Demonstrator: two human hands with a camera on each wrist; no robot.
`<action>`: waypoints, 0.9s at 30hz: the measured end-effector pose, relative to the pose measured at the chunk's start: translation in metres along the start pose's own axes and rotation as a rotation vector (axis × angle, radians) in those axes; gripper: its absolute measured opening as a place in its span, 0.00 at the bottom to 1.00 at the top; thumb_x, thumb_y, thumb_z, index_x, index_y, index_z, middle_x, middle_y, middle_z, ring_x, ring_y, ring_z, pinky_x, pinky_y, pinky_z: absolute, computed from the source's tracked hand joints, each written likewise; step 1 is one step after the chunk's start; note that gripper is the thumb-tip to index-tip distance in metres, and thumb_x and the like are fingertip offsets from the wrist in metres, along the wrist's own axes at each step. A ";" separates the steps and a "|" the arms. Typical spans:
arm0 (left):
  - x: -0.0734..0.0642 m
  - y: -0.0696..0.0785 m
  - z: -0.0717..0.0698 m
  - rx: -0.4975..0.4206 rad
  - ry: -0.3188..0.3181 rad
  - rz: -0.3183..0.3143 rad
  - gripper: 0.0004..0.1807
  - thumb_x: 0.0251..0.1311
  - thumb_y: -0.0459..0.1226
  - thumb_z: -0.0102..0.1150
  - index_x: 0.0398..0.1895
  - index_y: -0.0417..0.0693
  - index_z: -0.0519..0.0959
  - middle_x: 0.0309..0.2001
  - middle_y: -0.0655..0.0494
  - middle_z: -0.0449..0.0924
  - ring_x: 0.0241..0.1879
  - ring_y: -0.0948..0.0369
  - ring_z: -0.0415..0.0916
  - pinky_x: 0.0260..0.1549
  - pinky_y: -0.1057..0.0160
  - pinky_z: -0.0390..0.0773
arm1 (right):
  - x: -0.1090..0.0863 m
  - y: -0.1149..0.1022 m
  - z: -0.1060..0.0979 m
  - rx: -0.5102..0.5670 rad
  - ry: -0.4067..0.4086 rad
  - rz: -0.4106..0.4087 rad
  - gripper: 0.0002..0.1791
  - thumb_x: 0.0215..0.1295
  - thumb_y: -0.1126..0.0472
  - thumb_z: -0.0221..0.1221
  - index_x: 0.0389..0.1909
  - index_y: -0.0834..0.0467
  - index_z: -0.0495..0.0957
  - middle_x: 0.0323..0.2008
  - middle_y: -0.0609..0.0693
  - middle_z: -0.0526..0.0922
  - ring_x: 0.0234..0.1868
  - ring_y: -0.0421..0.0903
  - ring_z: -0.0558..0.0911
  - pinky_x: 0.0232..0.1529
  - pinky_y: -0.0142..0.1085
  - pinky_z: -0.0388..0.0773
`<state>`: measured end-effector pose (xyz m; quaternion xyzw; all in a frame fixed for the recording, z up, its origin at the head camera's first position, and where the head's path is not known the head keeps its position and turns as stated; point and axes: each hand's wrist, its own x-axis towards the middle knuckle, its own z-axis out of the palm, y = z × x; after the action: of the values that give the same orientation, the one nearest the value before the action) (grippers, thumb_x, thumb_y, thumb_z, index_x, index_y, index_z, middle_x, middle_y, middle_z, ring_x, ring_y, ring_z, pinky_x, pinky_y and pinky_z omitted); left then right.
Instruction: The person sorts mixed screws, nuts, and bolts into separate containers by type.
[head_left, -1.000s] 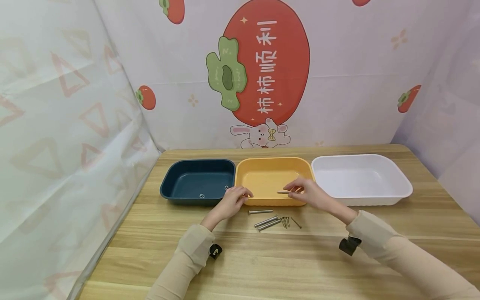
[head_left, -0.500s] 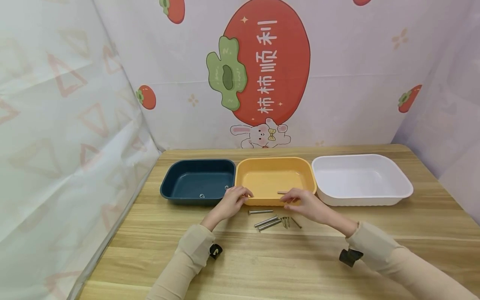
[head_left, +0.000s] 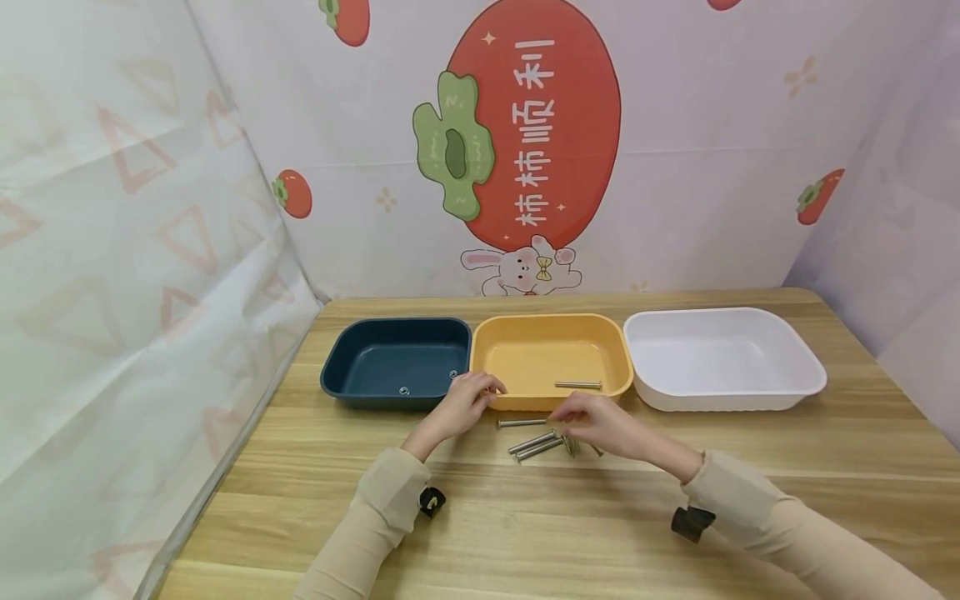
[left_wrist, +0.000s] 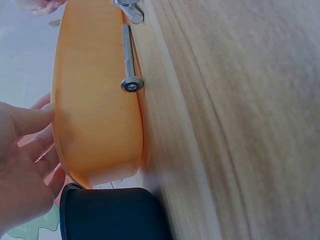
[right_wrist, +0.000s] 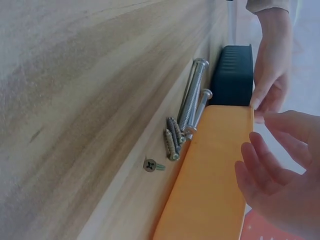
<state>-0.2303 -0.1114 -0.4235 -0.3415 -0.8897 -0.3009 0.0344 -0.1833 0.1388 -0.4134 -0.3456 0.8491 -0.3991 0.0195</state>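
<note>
In the head view my left hand point(head_left: 467, 402) is at the front-left corner of the yellow tray point(head_left: 525, 404). Its thumb and fingers pinch the rim, as the left wrist view also shows. A long bolt point(head_left: 577, 384) lies inside that tray. My right hand point(head_left: 606, 427) hovers just in front of the tray, over the hardware, fingers loosely bent and holding nothing. On the table below are a single bolt point(head_left: 521, 422), two thicker bolts point(head_left: 537, 448) side by side, several small screws point(right_wrist: 172, 140) and a lone screw point(right_wrist: 150, 165), partly hidden by my right hand in the head view.
A dark blue tray point(head_left: 386, 402) adjoins the yellow one on the left, with two nuts point(head_left: 403, 391) inside. To the right stands a white tray point(head_left: 723, 402). All sit on a wooden table point(head_left: 540, 533) before a printed curtain point(head_left: 675, 208).
My right hand has let go of the long bolt, which now rests in the yellow tray. It has come back over the rim towards the screws. The left hand has stayed in place.
</note>
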 end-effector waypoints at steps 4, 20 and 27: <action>0.001 -0.001 0.000 0.001 -0.003 0.003 0.06 0.57 0.29 0.51 0.35 0.45 0.76 0.29 0.56 0.74 0.34 0.60 0.69 0.48 0.51 0.60 | 0.000 0.000 0.003 0.012 -0.028 0.019 0.10 0.53 0.71 0.57 0.37 0.64 0.79 0.35 0.52 0.79 0.35 0.42 0.75 0.35 0.31 0.73; 0.000 -0.001 -0.001 0.010 0.000 0.014 0.06 0.57 0.30 0.51 0.36 0.46 0.76 0.28 0.58 0.73 0.33 0.61 0.68 0.46 0.52 0.60 | 0.006 0.006 0.015 0.005 -0.147 0.012 0.10 0.52 0.70 0.59 0.37 0.64 0.79 0.34 0.52 0.79 0.36 0.47 0.77 0.37 0.35 0.74; 0.000 -0.002 0.000 0.016 0.002 0.013 0.06 0.57 0.30 0.52 0.36 0.46 0.76 0.29 0.58 0.73 0.33 0.61 0.68 0.45 0.53 0.60 | 0.008 0.008 0.020 -0.011 -0.170 -0.008 0.09 0.50 0.71 0.59 0.35 0.64 0.79 0.33 0.51 0.79 0.35 0.46 0.77 0.35 0.34 0.73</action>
<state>-0.2310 -0.1126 -0.4245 -0.3467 -0.8898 -0.2940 0.0402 -0.1878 0.1238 -0.4302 -0.3817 0.8452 -0.3636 0.0880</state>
